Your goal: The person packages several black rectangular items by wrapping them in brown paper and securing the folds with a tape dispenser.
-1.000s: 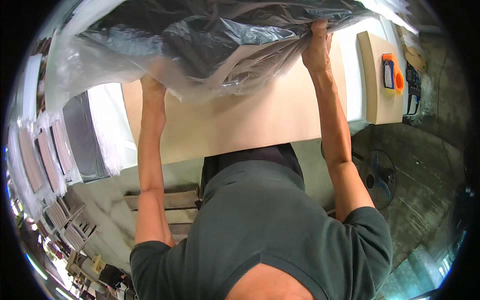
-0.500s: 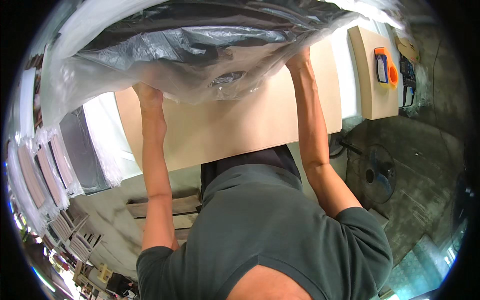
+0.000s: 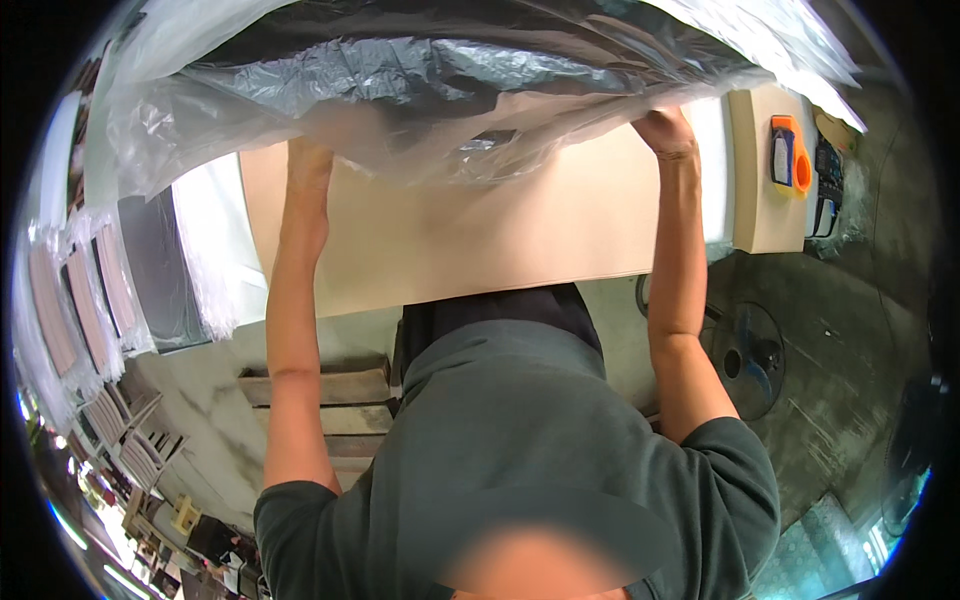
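A large clear plastic sheet or bag (image 3: 400, 80), crinkled and shiny, is lifted across the top of the head view. My left hand (image 3: 318, 145) reaches in beneath its near edge; the hazy film covers the fingers, so their grip cannot be made out. Toward the right end of that edge, my right hand (image 3: 665, 130) is closed on the plastic, its fingertips partly covered. Below the plastic lies a smooth tan panel (image 3: 480, 235), its near edge close to my waist. Both arms are stretched forward and spread over it.
Right of the panel, an orange tape dispenser (image 3: 801, 172) and a blue box (image 3: 781, 158) rest on a tan block (image 3: 755, 215). A fan (image 3: 750, 360) stands low at right. Plastic-wrapped panels (image 3: 85, 300) line the left; a wooden pallet (image 3: 325, 418) is on the floor.
My right hand has moved outward to the right, drawing the plastic edge wider. My left hand has shifted slightly up in the picture, still under the film.
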The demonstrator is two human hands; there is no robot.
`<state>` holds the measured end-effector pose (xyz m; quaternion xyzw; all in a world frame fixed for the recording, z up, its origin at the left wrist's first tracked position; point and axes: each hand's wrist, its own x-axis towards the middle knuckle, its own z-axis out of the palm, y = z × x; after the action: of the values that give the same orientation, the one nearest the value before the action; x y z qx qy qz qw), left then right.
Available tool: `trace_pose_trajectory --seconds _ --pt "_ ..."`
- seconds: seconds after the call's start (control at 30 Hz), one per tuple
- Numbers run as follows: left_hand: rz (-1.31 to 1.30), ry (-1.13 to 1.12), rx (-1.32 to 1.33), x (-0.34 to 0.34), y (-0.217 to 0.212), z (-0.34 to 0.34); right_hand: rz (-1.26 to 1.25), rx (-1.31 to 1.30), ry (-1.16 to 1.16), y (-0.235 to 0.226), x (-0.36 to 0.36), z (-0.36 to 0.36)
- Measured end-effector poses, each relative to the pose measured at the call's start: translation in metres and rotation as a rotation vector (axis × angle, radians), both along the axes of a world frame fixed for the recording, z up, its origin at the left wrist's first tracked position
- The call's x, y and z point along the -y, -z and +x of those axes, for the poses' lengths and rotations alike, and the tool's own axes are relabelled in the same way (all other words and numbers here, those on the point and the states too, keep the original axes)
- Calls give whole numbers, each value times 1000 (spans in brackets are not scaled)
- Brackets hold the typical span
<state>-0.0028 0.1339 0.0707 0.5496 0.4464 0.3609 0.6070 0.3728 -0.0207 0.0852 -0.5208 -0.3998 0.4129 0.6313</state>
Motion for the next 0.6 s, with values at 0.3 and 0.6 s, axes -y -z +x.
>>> trace_pose_trajectory --seconds 0.3,0.6 --pt "-128 -28 327 -28 -16 44 -34 489 477 -8 -22 -37" --pt "-563 660 684 -62 -27 76 -585 106 165 17 -60 4"
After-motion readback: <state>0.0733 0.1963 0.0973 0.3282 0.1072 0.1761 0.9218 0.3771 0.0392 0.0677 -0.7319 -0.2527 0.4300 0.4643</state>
